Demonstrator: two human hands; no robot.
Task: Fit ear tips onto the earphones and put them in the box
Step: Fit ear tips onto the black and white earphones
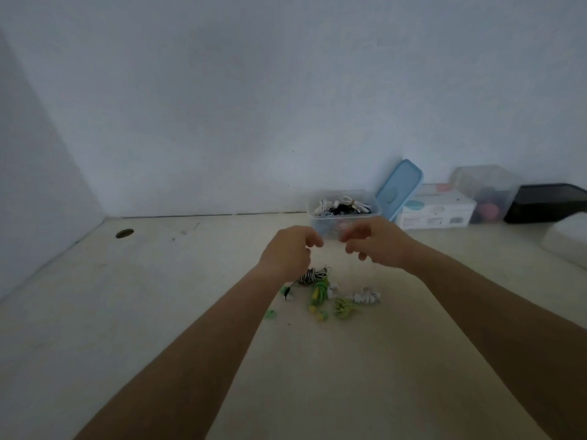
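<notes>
A clear plastic box stands at the back of the table with white and black earphones coiled inside. My left hand and my right hand hover side by side just in front of the box, above the table. The right hand's fingers are loosely curled and apart, with nothing visible in them. The left hand's fingertips are drawn close together, and blur hides whether they pinch anything. Below the hands lies a pile of loose earphones: a black-and-white striped one, green-yellow ones, a white one. A small green ear tip lies apart at the left.
The box's blue lid leans on the wall behind it. To the right are a white carton, a clear container of coloured items, a black tray and a white object. A cable hole is at the left.
</notes>
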